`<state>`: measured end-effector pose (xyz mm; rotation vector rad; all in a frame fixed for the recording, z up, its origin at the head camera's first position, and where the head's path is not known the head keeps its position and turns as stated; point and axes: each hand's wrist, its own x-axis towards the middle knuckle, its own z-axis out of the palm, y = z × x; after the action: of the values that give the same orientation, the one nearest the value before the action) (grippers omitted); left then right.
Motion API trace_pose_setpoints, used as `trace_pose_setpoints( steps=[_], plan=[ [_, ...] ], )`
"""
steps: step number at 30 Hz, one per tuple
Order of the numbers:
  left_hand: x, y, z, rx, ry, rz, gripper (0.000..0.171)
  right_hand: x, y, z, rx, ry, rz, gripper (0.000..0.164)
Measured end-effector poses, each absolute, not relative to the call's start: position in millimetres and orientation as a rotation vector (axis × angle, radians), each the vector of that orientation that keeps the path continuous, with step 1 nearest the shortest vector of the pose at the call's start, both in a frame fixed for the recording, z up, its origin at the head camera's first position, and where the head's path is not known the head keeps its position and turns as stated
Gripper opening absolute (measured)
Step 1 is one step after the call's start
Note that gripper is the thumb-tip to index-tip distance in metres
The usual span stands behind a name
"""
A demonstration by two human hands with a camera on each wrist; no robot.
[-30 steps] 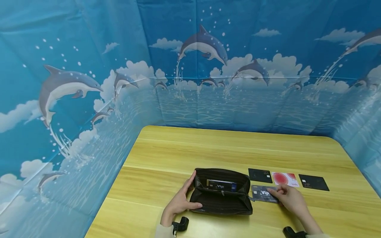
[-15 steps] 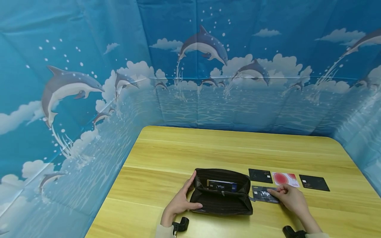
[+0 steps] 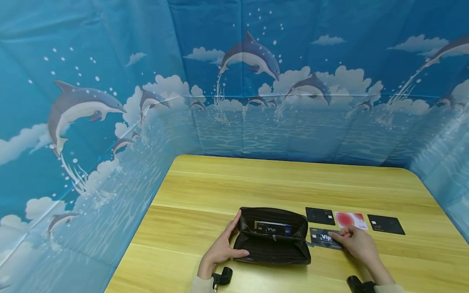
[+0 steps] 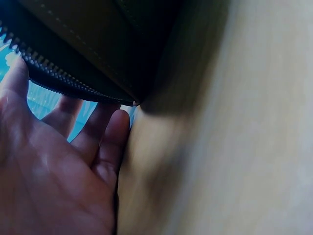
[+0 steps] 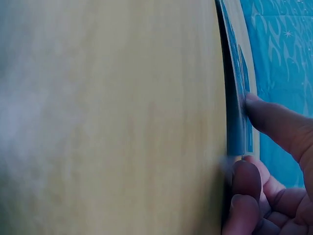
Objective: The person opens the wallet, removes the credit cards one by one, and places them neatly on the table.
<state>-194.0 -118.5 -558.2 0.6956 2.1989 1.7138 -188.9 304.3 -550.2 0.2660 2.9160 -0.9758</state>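
Observation:
A dark zip-around wallet (image 3: 272, 255) lies spread on the table, with several cards (image 3: 272, 229) tucked into its inner slots. My left hand (image 3: 221, 247) holds its left side, thumb over the near flap and fingers along the far one. The left wrist view shows the fingers (image 4: 113, 139) against the wallet's zipped edge (image 4: 73, 81). To the right of the wallet, my right hand (image 3: 358, 244) pinches the right end of a dark grey Vip card (image 3: 323, 238), thumb on top. Seen from the right wrist, the card (image 5: 236, 98) is nearly edge-on, its underside partly hidden.
Beyond the Vip card lie a black card (image 3: 320, 216), a pink-and-white card (image 3: 351, 221) and another black card (image 3: 386, 224) in a row. The wooden table (image 3: 256, 179) ends at a blue dolphin-print curtain (image 3: 234, 126) behind and at the sides.

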Motion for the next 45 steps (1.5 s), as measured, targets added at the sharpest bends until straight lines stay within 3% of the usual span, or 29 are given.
trace_pose_setpoints(
  steps=[15, 27, 35, 45],
  plan=[
    [-197.2, -118.9, -573.6, 0.667, 2.234, 1.721, 0.11, -188.0, 304.3, -551.3, 0.243, 2.919, -0.99, 0.043],
    [-187.3, -118.3, -542.3, 0.676, 2.19, 1.711, 0.109, -185.0, 302.7, -550.5, 0.204, 2.93, -0.975, 0.041],
    [-194.5, -119.4, -569.6, 0.696, 2.227, 1.736, 0.11, -185.0, 302.8, -552.2, 0.166, 2.972, -0.97, 0.041],
    [-195.6, -119.4, -570.9, 0.682, 2.219, 1.725, 0.109, -184.8, 303.0, -553.3, 0.159, 2.999, -0.977, 0.04]
  ],
)
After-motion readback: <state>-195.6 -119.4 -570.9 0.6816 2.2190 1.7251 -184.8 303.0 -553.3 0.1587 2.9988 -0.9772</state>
